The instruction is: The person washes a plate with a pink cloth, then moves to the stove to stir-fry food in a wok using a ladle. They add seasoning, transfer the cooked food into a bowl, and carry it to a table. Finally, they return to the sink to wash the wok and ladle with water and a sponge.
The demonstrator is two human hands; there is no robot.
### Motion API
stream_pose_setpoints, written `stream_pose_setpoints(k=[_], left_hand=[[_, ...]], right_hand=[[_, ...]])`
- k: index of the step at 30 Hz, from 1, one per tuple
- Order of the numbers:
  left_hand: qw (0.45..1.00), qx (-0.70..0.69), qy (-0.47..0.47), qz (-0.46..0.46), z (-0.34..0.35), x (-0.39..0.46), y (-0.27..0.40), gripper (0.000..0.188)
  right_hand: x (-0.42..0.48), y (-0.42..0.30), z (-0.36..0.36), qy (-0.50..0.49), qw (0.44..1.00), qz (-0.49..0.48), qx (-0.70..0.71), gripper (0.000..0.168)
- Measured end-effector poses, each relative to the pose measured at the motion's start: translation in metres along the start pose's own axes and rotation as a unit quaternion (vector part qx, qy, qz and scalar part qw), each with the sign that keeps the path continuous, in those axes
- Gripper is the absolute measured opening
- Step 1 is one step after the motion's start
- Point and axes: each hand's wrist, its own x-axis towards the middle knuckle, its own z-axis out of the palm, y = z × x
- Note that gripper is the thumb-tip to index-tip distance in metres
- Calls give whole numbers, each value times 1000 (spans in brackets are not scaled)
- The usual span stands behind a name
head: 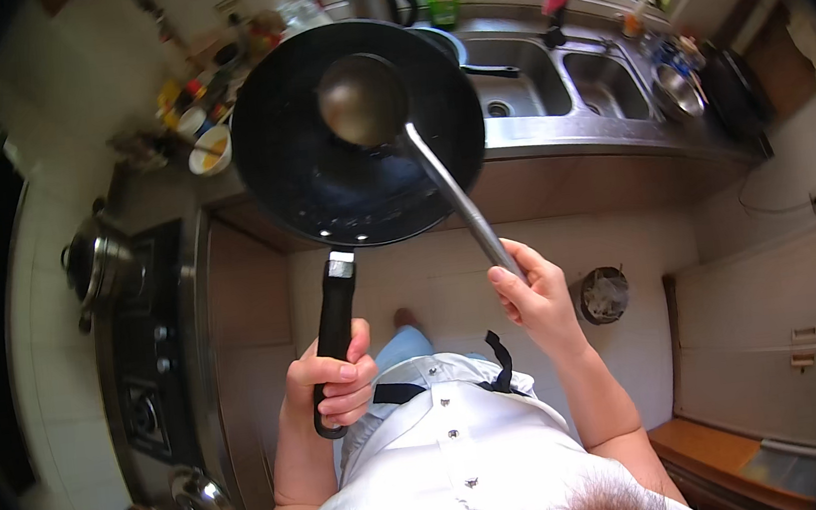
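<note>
My left hand grips the black handle of a dark wok, which is held up in front of me over the floor and the counter's front edge. In my right hand is the metal handle of a ladle. Its round, brownish bowl overlaps the middle of the wok's inside; whether the two touch I cannot tell. The wok looks wet, with small droplets near the handle side, and no food shows in it.
Beyond the wok is a double steel sink with a dark-handled pan at its left. A bowl with yellow contents stands on the left counter. A lidded pot sits on the gas hob. A waste bin stands on the floor at right.
</note>
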Motion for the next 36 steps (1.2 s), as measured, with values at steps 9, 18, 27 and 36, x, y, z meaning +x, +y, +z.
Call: stream_pose_setpoints(k=[9,18,27,36], left_hand=[[973,21,-79,-218,23,231,36,14],[916,-132,-122,-357,-1,429,43,12],[931,-197,-83,-295,-36,503,55,14],[961,-197,2,-195,-68,558,64,13]], right_hand=[[32,-44,-107,279,956,-86,-34,44],[123,-72,-204,419,899,12,-126,40],[234,-76,-271,296,942,137,80,44],[374,-40,-331,84,954,262,121,43]])
